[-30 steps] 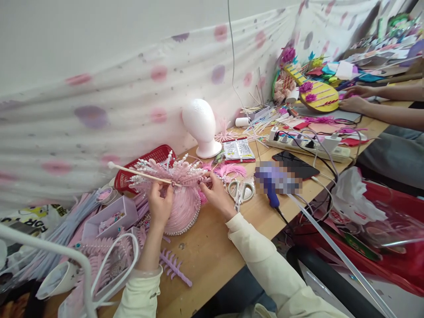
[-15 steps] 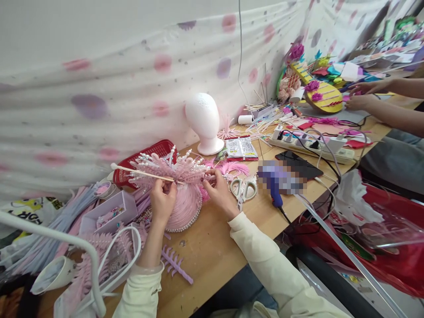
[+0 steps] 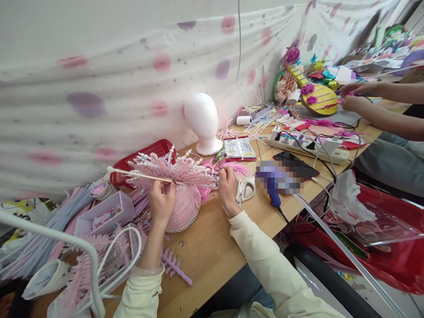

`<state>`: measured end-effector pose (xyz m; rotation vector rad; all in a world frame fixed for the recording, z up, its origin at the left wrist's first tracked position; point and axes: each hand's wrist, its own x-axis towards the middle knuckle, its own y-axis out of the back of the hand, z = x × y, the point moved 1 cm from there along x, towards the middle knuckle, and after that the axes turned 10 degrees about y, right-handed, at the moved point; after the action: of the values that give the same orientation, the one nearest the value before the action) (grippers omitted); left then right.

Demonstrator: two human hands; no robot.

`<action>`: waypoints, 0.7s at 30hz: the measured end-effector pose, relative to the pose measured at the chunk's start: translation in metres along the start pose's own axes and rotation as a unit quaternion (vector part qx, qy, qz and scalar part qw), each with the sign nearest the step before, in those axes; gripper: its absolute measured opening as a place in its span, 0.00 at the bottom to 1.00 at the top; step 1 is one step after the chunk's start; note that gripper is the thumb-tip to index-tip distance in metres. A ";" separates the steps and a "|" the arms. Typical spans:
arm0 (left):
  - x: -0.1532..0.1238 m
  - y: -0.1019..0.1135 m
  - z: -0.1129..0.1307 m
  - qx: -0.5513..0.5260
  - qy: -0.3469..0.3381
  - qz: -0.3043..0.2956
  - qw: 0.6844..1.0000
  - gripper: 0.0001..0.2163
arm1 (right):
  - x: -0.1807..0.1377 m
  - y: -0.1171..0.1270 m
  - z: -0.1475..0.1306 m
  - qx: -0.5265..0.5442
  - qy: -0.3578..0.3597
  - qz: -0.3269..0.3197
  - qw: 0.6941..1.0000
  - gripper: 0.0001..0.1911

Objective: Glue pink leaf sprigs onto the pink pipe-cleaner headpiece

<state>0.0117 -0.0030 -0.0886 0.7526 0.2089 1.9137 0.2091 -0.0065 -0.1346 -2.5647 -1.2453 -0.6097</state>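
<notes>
A pink headdress [image 3: 185, 185] with pearl-tipped spikes stands on the wooden table [image 3: 212, 256] in front of me. My left hand [image 3: 161, 204] grips its left side and pinches a thin wooden stick [image 3: 132, 174] that points up and left. My right hand [image 3: 228, 190] is closed on the headdress's right edge, fingers curled into the pink feathery trim. White scissors [image 3: 247, 187] lie just right of that hand. A lilac comb piece [image 3: 175, 265] lies on the table near my left forearm.
A white foam head [image 3: 202, 121] stands behind the headdress, a red basket [image 3: 145, 159] to its left. A blue glue gun [image 3: 273, 194], a power strip [image 3: 308, 148] with cables and a black phone [image 3: 294, 163] lie to the right. Another person's hands [image 3: 356, 97] work at the far right.
My right hand has slid right along the headdress edge, toward the scissors. My left hand and the stick have stayed nearly still. The view shifted slightly.
</notes>
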 end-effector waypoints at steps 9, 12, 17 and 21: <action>0.003 0.000 -0.004 -0.034 0.049 -0.004 0.998 0.07 | 0.000 -0.003 0.002 0.014 -0.010 0.024 1.000 0.13; 0.002 -0.001 -0.002 -0.039 0.066 0.007 0.997 0.07 | 0.000 -0.003 0.001 0.018 -0.008 0.033 0.999 0.13; 0.000 -0.004 0.001 -0.027 0.085 0.022 0.996 0.03 | 0.000 -0.002 0.005 0.015 -0.001 0.035 0.999 0.13; -0.002 -0.005 0.003 -0.027 0.079 0.046 0.995 0.02 | 0.000 0.000 0.011 0.005 0.011 0.031 0.999 0.13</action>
<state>0.0181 -0.0027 -0.0894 0.5843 0.2224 2.0593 0.2118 -0.0023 -0.1441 -2.5711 -1.1544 -0.6168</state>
